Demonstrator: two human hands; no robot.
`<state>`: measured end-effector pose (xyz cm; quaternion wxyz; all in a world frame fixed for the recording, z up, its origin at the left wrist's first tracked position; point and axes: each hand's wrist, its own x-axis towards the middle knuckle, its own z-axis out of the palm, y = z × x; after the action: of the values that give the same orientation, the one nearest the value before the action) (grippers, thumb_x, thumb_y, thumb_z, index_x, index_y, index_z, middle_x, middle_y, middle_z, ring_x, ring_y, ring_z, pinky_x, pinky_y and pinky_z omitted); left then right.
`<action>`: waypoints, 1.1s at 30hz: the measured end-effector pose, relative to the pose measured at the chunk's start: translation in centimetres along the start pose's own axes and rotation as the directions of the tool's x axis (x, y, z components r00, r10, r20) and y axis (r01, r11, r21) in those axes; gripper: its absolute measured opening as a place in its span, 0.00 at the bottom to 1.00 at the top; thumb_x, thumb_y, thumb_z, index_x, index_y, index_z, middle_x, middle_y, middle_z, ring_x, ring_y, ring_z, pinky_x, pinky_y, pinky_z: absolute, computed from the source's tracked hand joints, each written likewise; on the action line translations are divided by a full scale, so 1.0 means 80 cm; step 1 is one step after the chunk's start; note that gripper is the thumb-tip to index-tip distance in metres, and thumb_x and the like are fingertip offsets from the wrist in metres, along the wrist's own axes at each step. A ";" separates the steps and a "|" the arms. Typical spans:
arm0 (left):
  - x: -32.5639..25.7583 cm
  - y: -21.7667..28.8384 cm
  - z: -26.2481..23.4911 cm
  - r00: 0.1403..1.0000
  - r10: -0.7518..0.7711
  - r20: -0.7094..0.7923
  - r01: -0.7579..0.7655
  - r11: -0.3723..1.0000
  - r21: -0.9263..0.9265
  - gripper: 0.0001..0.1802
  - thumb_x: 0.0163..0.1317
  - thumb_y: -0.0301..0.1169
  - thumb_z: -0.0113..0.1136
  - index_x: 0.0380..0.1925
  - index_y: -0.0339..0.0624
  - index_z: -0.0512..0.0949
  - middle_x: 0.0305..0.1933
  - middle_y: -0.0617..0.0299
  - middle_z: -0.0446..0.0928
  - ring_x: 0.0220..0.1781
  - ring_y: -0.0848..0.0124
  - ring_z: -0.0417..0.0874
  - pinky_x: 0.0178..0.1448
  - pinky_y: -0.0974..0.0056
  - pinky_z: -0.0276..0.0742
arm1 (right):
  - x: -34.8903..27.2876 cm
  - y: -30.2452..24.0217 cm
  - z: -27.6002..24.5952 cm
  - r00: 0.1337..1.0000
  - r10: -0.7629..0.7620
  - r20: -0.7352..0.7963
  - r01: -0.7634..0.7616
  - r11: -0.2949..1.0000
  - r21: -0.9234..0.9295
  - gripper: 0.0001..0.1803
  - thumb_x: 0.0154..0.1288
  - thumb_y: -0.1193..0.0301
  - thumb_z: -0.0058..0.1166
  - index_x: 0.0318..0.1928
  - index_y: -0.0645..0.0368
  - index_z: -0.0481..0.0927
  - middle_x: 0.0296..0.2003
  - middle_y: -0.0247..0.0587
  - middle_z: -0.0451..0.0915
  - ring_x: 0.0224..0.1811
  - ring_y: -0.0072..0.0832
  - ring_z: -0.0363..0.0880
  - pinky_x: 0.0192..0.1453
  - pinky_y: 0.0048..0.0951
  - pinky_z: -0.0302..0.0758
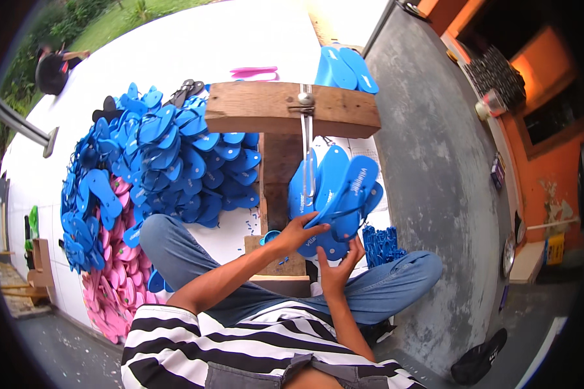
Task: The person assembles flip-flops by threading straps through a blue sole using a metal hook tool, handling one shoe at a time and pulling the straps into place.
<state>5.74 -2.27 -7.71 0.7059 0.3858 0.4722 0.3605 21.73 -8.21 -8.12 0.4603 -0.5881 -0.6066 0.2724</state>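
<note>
A blue flip-flop [353,185] is tilted up between my two hands in front of the wooden stand. My left hand [296,234] grips its near end, fingers closed on the edge. My right hand [338,267] is closed around the lower part of the flip-flops, just right of my left hand. More blue soles [333,170] lie close behind the held one, partly hidden by it. A long metal prong tool [307,152] hangs from the stand's wooden crossbeam [256,107], its lower end over the soles.
Left of the stand is a big heap of blue flip-flops [169,155], with pink flip-flops [120,279] beside it. A bundle of blue straps [381,246] lies by my right knee. Blue soles [346,69] and pink soles [254,73] sit beyond the crossbeam. Another person [53,70] sits far left.
</note>
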 end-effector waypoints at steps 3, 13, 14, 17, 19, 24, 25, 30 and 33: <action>-0.014 0.033 -0.014 0.993 0.056 0.108 -0.072 0.986 0.151 0.27 0.63 0.36 0.67 0.61 0.40 0.74 0.46 0.66 0.80 0.49 0.79 0.76 0.58 0.68 0.70 | -0.005 0.020 -0.002 0.966 0.260 -0.004 -0.206 0.775 0.598 0.35 0.62 0.78 0.63 0.64 0.56 0.58 0.65 0.43 0.55 0.67 0.32 0.60 0.68 0.35 0.63; -0.097 0.066 -0.111 0.981 0.178 0.073 -0.138 0.391 0.910 0.32 0.52 0.38 0.72 0.57 0.44 0.75 0.60 0.50 0.75 0.61 0.51 0.74 0.64 0.54 0.73 | -0.037 0.014 0.008 0.951 -0.009 0.308 -0.110 0.923 0.370 0.28 0.60 0.85 0.60 0.61 0.64 0.69 0.54 0.48 0.78 0.57 0.35 0.79 0.62 0.36 0.73; -0.101 0.055 -0.115 0.990 -0.007 -0.141 0.137 0.289 0.948 0.30 0.54 0.39 0.70 0.57 0.46 0.75 0.60 0.51 0.75 0.61 0.52 0.75 0.63 0.55 0.74 | -0.025 0.007 0.011 0.923 -0.154 0.353 0.018 0.933 0.360 0.28 0.58 0.86 0.60 0.60 0.62 0.71 0.53 0.49 0.79 0.56 0.36 0.80 0.61 0.35 0.74; -0.098 0.017 -0.124 0.932 -0.203 -0.300 0.340 0.200 0.919 0.27 0.56 0.48 0.65 0.55 0.50 0.78 0.61 0.51 0.76 0.65 0.59 0.75 0.65 0.60 0.73 | 0.007 -0.053 0.031 0.833 -0.147 0.533 -0.001 0.964 0.267 0.25 0.59 0.81 0.62 0.58 0.59 0.75 0.51 0.47 0.81 0.54 0.38 0.81 0.60 0.34 0.74; -0.090 -0.109 -0.125 0.961 0.249 -0.117 0.078 0.159 0.984 0.28 0.53 0.51 0.66 0.51 0.50 0.82 0.63 0.52 0.76 0.69 0.63 0.72 0.68 0.59 0.70 | 0.030 -0.075 0.070 0.758 -0.284 0.587 0.176 0.956 0.236 0.25 0.60 0.77 0.65 0.58 0.58 0.75 0.49 0.46 0.82 0.51 0.34 0.81 0.58 0.33 0.75; -0.050 -0.173 -0.083 0.978 -0.208 -0.028 0.080 0.249 0.965 0.32 0.57 0.49 0.63 0.60 0.48 0.77 0.67 0.52 0.73 0.70 0.60 0.71 0.70 0.57 0.66 | 0.059 -0.165 0.207 0.681 -0.315 0.661 0.002 0.903 0.429 0.28 0.62 0.68 0.66 0.61 0.57 0.73 0.49 0.45 0.83 0.49 0.28 0.82 0.54 0.31 0.76; -0.059 -0.148 -0.077 0.993 -0.094 0.067 -0.028 0.365 0.930 0.30 0.58 0.47 0.63 0.59 0.46 0.76 0.65 0.49 0.73 0.69 0.57 0.71 0.70 0.56 0.65 | 0.066 -0.175 0.242 0.643 -0.359 0.677 -0.008 0.880 0.474 0.37 0.62 0.62 0.67 0.68 0.54 0.65 0.52 0.49 0.81 0.51 0.31 0.81 0.56 0.33 0.76; -0.070 -0.116 -0.080 0.969 0.182 0.166 -0.234 0.467 0.853 0.25 0.60 0.41 0.63 0.56 0.43 0.76 0.59 0.45 0.76 0.65 0.51 0.73 0.67 0.53 0.65 | 0.064 -0.210 0.338 0.673 -0.254 0.695 -0.040 0.926 0.377 0.45 0.64 0.52 0.63 0.72 0.60 0.56 0.54 0.55 0.78 0.51 0.38 0.81 0.56 0.35 0.76; -0.067 -0.129 -0.089 0.975 0.223 0.002 -0.139 0.599 0.788 0.26 0.61 0.41 0.63 0.56 0.42 0.76 0.58 0.46 0.77 0.63 0.50 0.74 0.66 0.50 0.67 | 0.084 -0.179 0.268 0.435 -0.337 0.835 -0.117 0.898 0.423 0.28 0.69 0.55 0.59 0.58 0.65 0.73 0.45 0.48 0.83 0.46 0.31 0.82 0.51 0.32 0.77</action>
<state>-1.04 -10.07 -16.57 0.4027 0.6827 0.5737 0.2064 -2.97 0.48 -3.22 0.2021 -0.1986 -0.7204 0.6330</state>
